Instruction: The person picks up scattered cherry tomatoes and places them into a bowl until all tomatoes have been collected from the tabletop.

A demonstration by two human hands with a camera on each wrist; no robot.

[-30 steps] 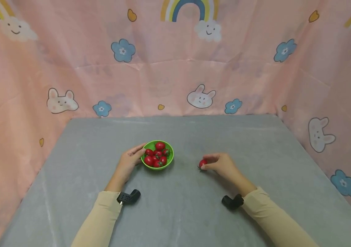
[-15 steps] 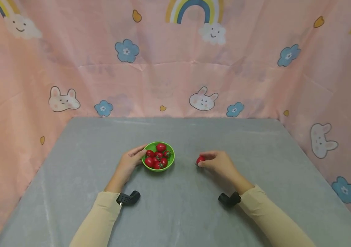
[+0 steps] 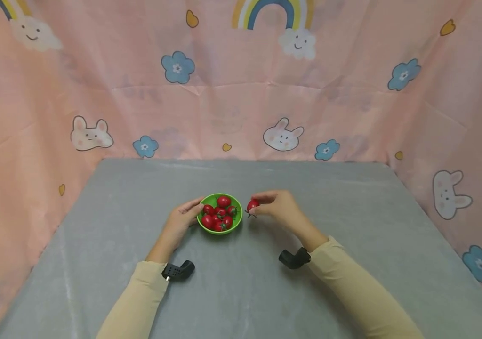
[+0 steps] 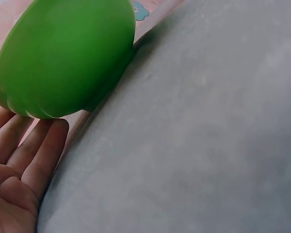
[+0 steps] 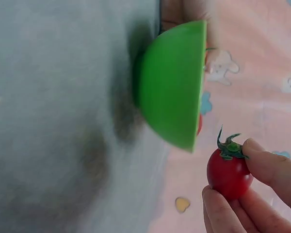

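In the head view, a green bowl (image 3: pixel 220 231) holding several red cherry tomatoes (image 3: pixel 224 201) stands left of the table's middle. My left hand (image 3: pixel 178 223) grips its left side, thumb at the rim and fingers against the outer wall. The left wrist view shows those fingers (image 4: pixel 43 150) touching the bowl's outside (image 4: pixel 70 53). Just right of the bowl, my right hand (image 3: pixel 281 207) pinches one cherry tomato (image 3: pixel 253 205) between thumb and fingertips. That tomato, with its green stem cap, appears closely in the right wrist view (image 5: pixel 229 174), apart from the bowl.
A grey cloth-like surface covers the table (image 3: pixel 241 292). Pink curtains (image 3: pixel 224 108) printed with rabbits, flowers and rainbows hang at the back and both sides. Each wrist wears a small black camera (image 3: pixel 178 270).
My right hand has carried the cherry tomato leftward and up, from over the table to beside the bowl. The left hand keeps its hold on the bowl, and the head view has shifted slightly.
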